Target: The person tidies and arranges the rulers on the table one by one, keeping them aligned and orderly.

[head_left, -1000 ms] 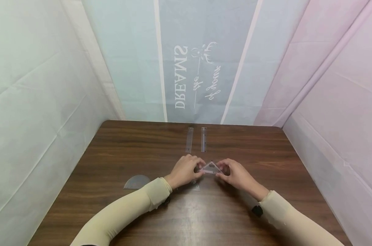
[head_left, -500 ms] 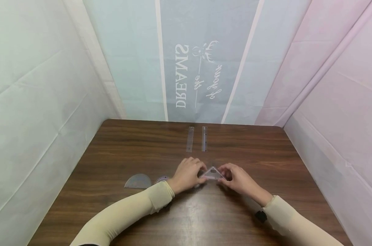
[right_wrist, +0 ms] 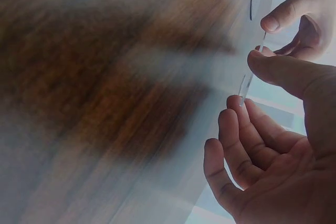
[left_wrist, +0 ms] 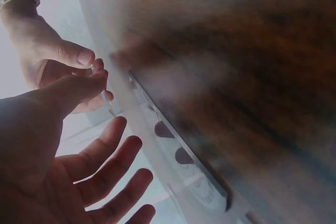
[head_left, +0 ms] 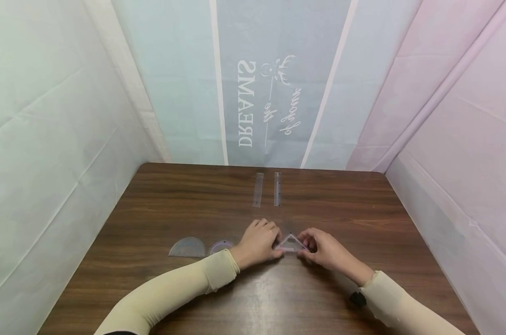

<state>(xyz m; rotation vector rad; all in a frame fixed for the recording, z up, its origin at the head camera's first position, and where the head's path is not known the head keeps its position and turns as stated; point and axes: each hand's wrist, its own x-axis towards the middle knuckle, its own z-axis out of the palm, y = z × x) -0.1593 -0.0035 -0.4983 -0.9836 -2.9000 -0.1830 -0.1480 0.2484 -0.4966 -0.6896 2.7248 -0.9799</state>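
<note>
A clear triangular set square (head_left: 290, 250) is held level between both hands at the middle of the table, its apex away from me. My left hand (head_left: 259, 244) pinches its left corner between thumb and fingers. At the right corner, my right hand (head_left: 325, 249) pinches it the same way. In the right wrist view the set square (right_wrist: 245, 85) shows edge-on between the fingertips. The left wrist view shows a clear plastic piece (left_wrist: 170, 145) with two dark cutouts lying on the table near the left hand; its full outline is unclear.
A clear protractor (head_left: 187, 247) lies left of the left forearm. Beside it, another protractor with purple markings (head_left: 221, 245) is partly covered by the sleeve. Two clear rulers, a left one (head_left: 258, 190) and a right one (head_left: 277, 190), lie lengthwise toward the far edge.
Both hands have moved the set square nearer to me and slightly right. The purple-marked protractor has come into view beside the left sleeve, while a clear ruled edge below the left hand is now hidden.
</note>
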